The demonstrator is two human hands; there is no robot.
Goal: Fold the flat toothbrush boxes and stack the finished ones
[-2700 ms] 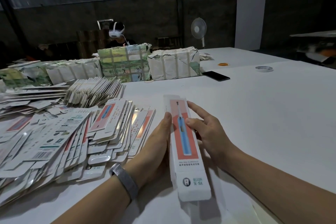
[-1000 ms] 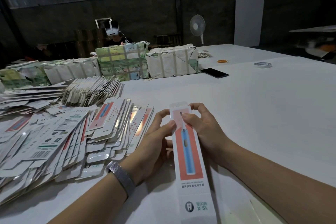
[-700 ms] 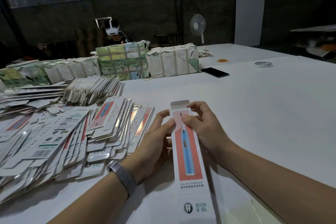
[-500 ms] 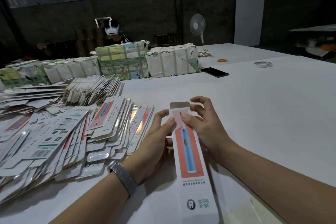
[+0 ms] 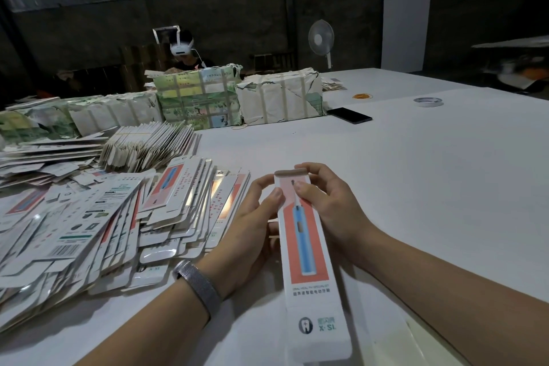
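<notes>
Toothbrush box, long and narrow with a blue brush printed on an orange panel, lies lengthwise on the white table in front of the person, its far end lifted between both hands. Left hand grips the box's left edge near that far end, thumb on the printed face and fingers curled round the side. Right hand pinches the same end from the other side, thumb pressed on the top face and fingers hooked over the end flap, which is bent over at the far tip. A metal mesh watch band circles the left wrist.

Just left of the box, touching the left hand, a wide spread of flat unfolded boxes overlaps in loose layers. Beyond that spread, farther from the box, stands a leaning row of bundled flats, and behind it sit paper-wrapped, strapped bundles. Well beyond the box to the right, a dark phone lies flat on the table, with a roll of tape farther right and an orange rubber band near them. A standing fan is at the table's far edge. Another person wearing a white headset sits behind the bundles.
</notes>
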